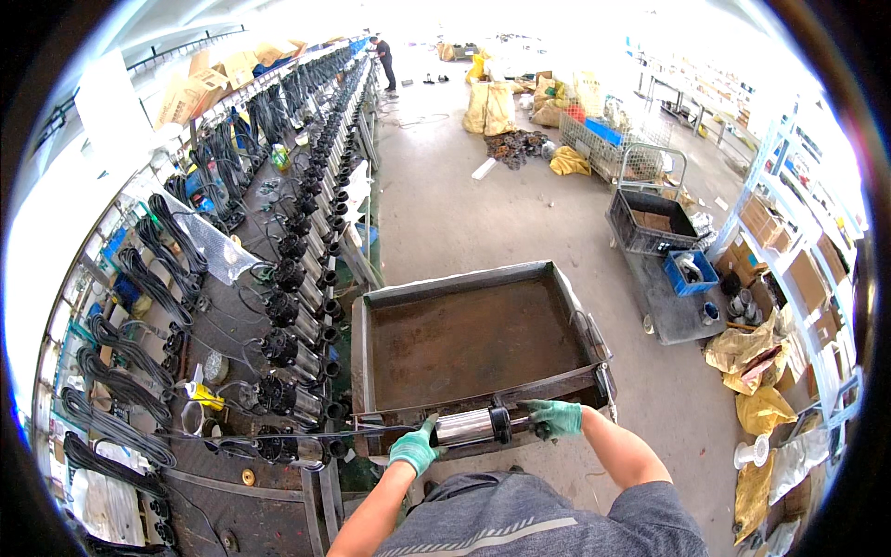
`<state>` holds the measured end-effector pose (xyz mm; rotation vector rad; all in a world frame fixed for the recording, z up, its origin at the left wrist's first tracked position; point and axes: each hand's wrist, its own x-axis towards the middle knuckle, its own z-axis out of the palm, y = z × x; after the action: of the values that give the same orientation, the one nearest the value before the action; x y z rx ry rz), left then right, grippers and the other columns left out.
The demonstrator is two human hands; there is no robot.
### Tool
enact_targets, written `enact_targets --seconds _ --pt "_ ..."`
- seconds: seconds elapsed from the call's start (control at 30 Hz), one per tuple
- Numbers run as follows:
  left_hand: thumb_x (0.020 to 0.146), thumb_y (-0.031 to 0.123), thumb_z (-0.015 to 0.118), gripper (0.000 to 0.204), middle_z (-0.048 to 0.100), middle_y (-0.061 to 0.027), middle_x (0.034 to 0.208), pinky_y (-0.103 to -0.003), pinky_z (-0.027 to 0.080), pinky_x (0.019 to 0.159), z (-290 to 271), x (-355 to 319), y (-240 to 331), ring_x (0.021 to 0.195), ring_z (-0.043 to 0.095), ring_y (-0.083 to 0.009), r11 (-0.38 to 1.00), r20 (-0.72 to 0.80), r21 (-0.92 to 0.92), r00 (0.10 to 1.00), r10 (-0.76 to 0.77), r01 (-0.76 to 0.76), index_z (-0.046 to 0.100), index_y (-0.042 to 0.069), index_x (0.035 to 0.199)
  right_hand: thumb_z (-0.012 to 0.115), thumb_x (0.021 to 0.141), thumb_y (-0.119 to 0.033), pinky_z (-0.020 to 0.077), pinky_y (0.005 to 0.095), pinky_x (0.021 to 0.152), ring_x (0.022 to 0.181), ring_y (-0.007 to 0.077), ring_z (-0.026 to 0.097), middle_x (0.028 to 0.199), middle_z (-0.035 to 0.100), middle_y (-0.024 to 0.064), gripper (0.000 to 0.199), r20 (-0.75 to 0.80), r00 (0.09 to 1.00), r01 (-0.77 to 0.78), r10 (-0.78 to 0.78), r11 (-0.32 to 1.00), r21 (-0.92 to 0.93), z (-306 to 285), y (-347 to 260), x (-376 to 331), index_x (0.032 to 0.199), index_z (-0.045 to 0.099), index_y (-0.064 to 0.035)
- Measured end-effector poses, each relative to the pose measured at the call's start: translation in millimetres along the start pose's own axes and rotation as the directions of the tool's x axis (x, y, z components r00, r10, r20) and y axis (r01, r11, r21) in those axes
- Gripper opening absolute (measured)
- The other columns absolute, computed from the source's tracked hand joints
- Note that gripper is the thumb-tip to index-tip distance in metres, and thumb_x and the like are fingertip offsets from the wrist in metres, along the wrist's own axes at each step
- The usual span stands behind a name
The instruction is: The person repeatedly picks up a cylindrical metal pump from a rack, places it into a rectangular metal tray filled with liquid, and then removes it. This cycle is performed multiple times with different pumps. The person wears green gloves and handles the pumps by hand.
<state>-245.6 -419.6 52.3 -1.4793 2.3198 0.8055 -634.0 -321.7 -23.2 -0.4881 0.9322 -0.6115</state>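
A shiny metal cylinder with black ends (464, 427), like a submersible pump motor, lies level across the near rim of a large metal tank (408, 405). My left hand (415, 448), in a green glove, grips its left end, thumb on top. My right hand (555, 419), also gloved in green, is closed around the narrow dark part beyond the black collar at its right end. A black cable (371, 431) runs from the left end towards the bench. Brown, murky liquid or a rusty bottom (473, 339) shows inside the tank; which one, I cannot tell.
To the left, a long bench (241, 506) carries a row of similar motors (290, 353) and coiled black cables (116, 381). At the right are a flat cart (664, 302), a black crate (650, 223), a blue bin (690, 272) and shelving (789, 269). A person (383, 63) stands far off.
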Motion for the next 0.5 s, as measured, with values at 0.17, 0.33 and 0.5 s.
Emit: enact_targets --seconds 0.17,0.33,0.5 --pt "0.084 0.045 0.079 0.095 0.070 -0.0280 0.118 -0.052 0.055 0.092 5 4 -3 0.106 0.069 -0.0444 1.000 -0.006 -0.010 1.000 0.003 -0.003 0.028 0.030 0.162 0.066 0.094 -0.011 0.0578 0.0363 0.064 0.071 0.0196 0.069 0.084 0.071 0.0078 0.038 -0.278 0.957 -0.281 0.081 0.485 -0.828 1 0 29 0.132 0.061 -0.0146" --pt "0.083 0.044 0.079 0.095 0.069 -0.0269 0.122 -0.052 0.054 0.094 5 0 -6 0.110 0.068 -0.0439 1.000 -0.019 -0.030 1.000 -0.001 0.001 0.029 0.030 0.162 0.070 0.093 -0.027 0.0535 0.0360 0.056 0.064 0.0167 0.067 0.073 0.071 0.0056 0.019 -0.378 0.926 -0.372 0.030 0.261 -0.891 14 -6 34 0.095 0.070 -0.0085" --pt "0.083 0.044 0.080 0.094 0.069 -0.0266 0.122 -0.052 0.054 0.094 5 3 -1 0.109 0.068 -0.0437 1.000 -0.024 -0.015 1.000 0.011 -0.011 0.030 0.030 0.162 0.061 0.101 -0.052 0.0433 0.0309 0.050 0.055 0.0139 0.050 0.074 0.060 -0.0005 0.038 -0.233 0.965 -0.182 0.118 0.943 -0.279 -7 -1 4 0.102 0.068 -0.0149"
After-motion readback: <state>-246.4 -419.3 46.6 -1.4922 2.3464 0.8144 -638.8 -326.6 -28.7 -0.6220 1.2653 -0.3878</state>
